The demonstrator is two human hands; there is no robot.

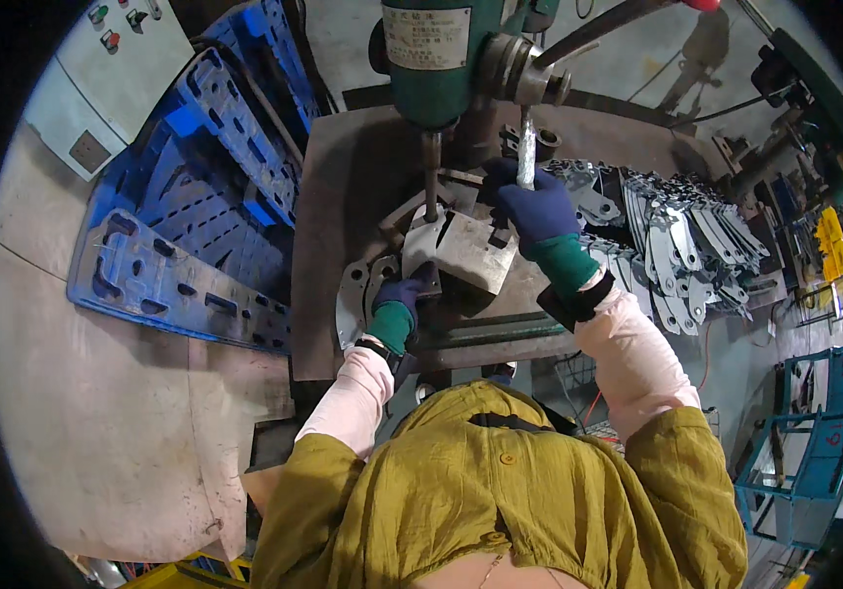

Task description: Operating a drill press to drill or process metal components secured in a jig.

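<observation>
A green drill press (428, 90) stands in front of me, its spindle (431, 172) pointing down at a flat grey metal plate (422, 243). My left hand (400, 293), in a dark blue glove with a green cuff, grips the near end of that plate; the fingertips are partly hidden. To the plate's right is a bare metal block (478, 257) of the fixture. My right hand (539, 211), gloved alike, is wrapped around a silver-wrapped feed handle (527, 147) of the press. Curved metal plates (353, 302) lie just left of my left hand.
Many flat metal parts (672, 240) are piled on the worktable (338, 167) at right. Blue plastic pallets (181, 280) lean at left beside a light control cabinet (112, 64). Another lever (603, 27) sticks out at upper right. Blue racks (819, 442) stand at far right.
</observation>
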